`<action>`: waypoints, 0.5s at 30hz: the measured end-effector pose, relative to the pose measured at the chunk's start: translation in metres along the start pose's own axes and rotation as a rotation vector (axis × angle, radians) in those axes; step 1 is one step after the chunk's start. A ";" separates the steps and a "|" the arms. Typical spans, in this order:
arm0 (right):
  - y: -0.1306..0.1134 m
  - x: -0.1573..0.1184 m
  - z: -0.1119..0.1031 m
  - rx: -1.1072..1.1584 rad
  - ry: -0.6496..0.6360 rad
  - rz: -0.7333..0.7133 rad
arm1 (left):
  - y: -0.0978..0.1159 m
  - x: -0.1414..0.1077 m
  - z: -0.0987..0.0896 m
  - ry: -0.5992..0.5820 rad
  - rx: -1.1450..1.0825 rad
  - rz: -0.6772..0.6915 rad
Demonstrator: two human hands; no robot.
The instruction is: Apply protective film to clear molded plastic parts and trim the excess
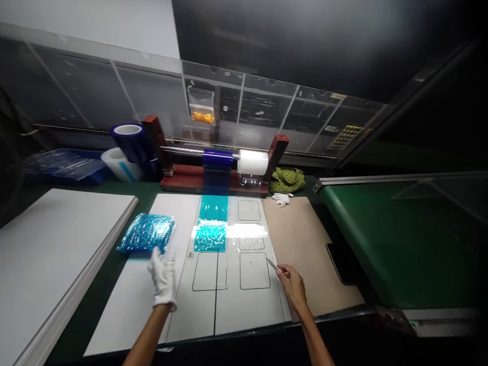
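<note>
The left hand (pixel 163 280) wears a white cotton glove and is open, fingers spread, holding nothing. Its fingertips sit at the lower edge of a crumpled blue plastic packet (pixel 147 233), and whether they touch it cannot be confirmed from this angle. The packet lies on a white board at the left end of a pale jig board (pixel 232 310) marked with four rounded rectangular outlines.

The bare right hand (pixel 293 288) is closed in a pinch on a slender metal tool (pixel 273 264), with the tip angled up and left, just beside the jig board's right edge. The tool appears to be tweezers or a fine blade, but the view is too small to say which.

A strip of blue film (pixel 212 208) runs from a blue roll (pixel 218 159) on a red roller stand (pixel 280 150) onto the jig board. Glare washes out part of the strip and the adjacent upper-right outline.

A tan board (pixel 308 239) lies to the right, with a white glove (pixel 282 199) at its far edge. A wide white board (pixel 49 264) lies at far left.

Handling note: keep the tool's tip clear of the film and the marked outlines, and keep the bare hand off the film surface.
</note>
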State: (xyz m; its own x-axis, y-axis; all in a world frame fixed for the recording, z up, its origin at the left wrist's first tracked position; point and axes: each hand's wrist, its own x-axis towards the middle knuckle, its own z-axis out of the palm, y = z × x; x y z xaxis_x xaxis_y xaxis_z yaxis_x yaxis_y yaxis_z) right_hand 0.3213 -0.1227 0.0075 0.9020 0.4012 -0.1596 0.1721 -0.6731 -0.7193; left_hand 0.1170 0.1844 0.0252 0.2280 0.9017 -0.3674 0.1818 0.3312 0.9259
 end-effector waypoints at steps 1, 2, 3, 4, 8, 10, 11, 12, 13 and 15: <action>0.004 0.010 -0.002 -0.049 0.007 0.001 | -0.004 -0.012 0.018 -0.079 0.090 0.097; 0.006 0.019 -0.004 -0.084 0.012 0.005 | -0.007 -0.022 0.037 -0.173 0.176 0.189; 0.008 0.028 -0.004 -0.105 0.013 0.013 | -0.010 -0.029 0.056 -0.273 0.257 0.274; 0.009 0.036 -0.004 -0.118 0.013 0.021 | -0.013 -0.034 0.076 -0.373 0.329 0.344; 0.007 0.058 0.003 -0.142 -0.028 0.027 | -0.024 -0.033 0.143 -0.681 0.544 0.524; 0.005 0.064 0.008 -0.120 -0.058 0.019 | -0.030 -0.027 0.164 -0.766 0.620 0.569; 0.005 0.067 0.010 -0.101 -0.073 0.015 | -0.033 -0.025 0.171 -0.792 0.651 0.583; 0.005 0.069 0.012 -0.077 -0.088 0.012 | -0.037 -0.023 0.177 -0.810 0.678 0.595; 0.005 0.071 0.014 -0.048 -0.103 0.010 | -0.039 -0.021 0.181 -0.820 0.700 0.605; 0.006 0.074 0.016 0.022 -0.139 0.011 | -0.043 -0.019 0.186 -0.827 0.725 0.627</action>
State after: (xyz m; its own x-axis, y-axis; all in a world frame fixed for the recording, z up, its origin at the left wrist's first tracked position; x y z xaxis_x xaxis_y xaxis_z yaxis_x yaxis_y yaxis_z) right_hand 0.3829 -0.0873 -0.0193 0.8400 0.4772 -0.2584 0.1525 -0.6646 -0.7315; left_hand 0.2825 0.1012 -0.0238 0.9449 0.3194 -0.0723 0.2476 -0.5524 0.7959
